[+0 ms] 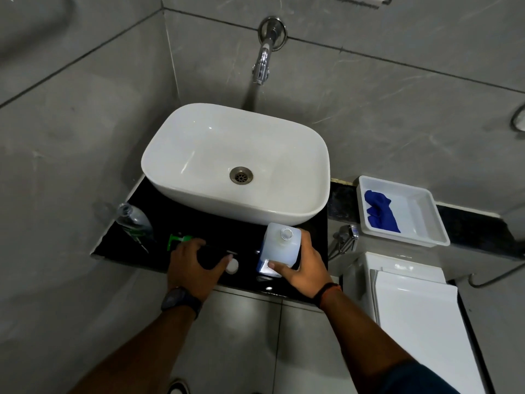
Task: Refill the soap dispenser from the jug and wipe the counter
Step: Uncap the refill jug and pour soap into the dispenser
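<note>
A clear soap dispenser bottle [133, 220] stands open-necked at the left end of the black counter [227, 231]. Its green pump head [178, 240] lies on the counter beside it. My left hand [196, 261] arches over the counter just right of the pump, fingers apart, and the thumb tip touches a small white cap [232, 266] lying flat. The translucent white jug [279, 247] stands on the counter in front of the sink with its neck uncapped. My right hand [305, 265] grips it from the right side. A blue cloth [380, 212] lies in a white tray [439, 233].
A white basin [199, 143] fills the back of the counter under a chrome wall tap [262, 62]. The tray rests on a dark ledge at the right. A white toilet cistern [412, 302] stands below it. Grey tiled walls close in on the left and behind.
</note>
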